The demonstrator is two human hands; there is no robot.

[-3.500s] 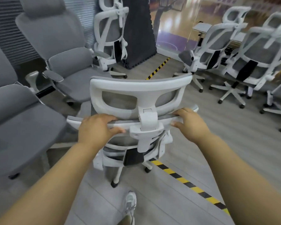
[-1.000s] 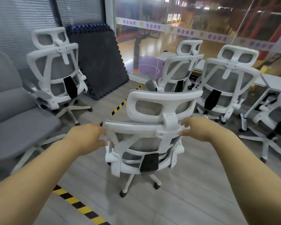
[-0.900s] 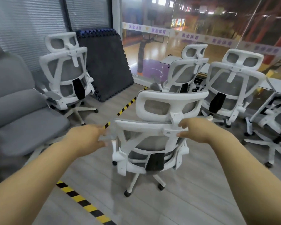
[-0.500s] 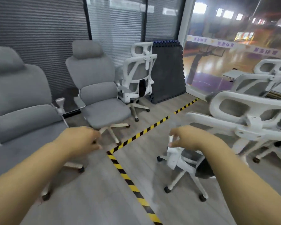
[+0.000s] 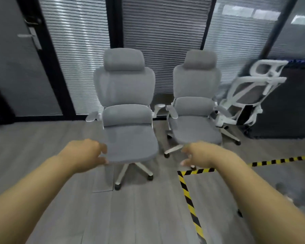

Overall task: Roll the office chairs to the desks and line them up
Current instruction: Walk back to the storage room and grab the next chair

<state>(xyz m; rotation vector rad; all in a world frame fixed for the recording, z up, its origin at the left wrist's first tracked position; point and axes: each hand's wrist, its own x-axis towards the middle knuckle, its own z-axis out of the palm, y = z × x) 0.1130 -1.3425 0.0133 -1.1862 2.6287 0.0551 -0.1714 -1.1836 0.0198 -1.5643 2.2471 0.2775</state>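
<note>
Two grey padded office chairs face me in front of the blinds: the nearer one at centre and a second to its right. A white mesh-backed chair stands further right, turned away. My left hand hovers in the air just left of the nearer chair's seat front, fingers loosely curled and holding nothing. My right hand hangs in the gap between the two grey chairs, also loosely curled and empty. Neither hand touches a chair.
Yellow-black hazard tape runs across the grey plank floor and turns toward me at right. A stack of dark foam mats leans behind the white chair. A door with a handle is at far left.
Both hands have let go of the white mesh chair, which is now out of view. My view has swung left to face the two grey chairs by the blinds.
</note>
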